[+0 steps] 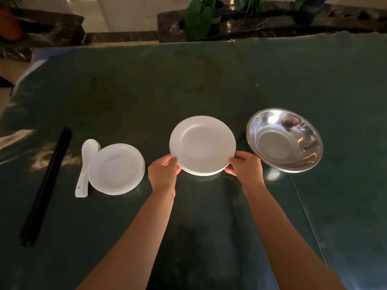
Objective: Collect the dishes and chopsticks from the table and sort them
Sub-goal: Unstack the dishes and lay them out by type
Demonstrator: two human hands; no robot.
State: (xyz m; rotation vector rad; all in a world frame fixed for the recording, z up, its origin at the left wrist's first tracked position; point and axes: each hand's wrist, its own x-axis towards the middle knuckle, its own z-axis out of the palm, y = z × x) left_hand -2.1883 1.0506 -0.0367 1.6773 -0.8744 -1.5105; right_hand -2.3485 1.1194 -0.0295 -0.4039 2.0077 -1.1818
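While gripped by both hands (204,167), stacked white plates (202,144); steel bowls (284,140) nested alongside.

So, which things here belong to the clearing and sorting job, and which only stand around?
Part of the job:
- stack of white plates, held by left hand and right hand
- smaller white plates
- white spoon
- black chopsticks
- steel bowls

Just standing around:
- potted plants behind the table
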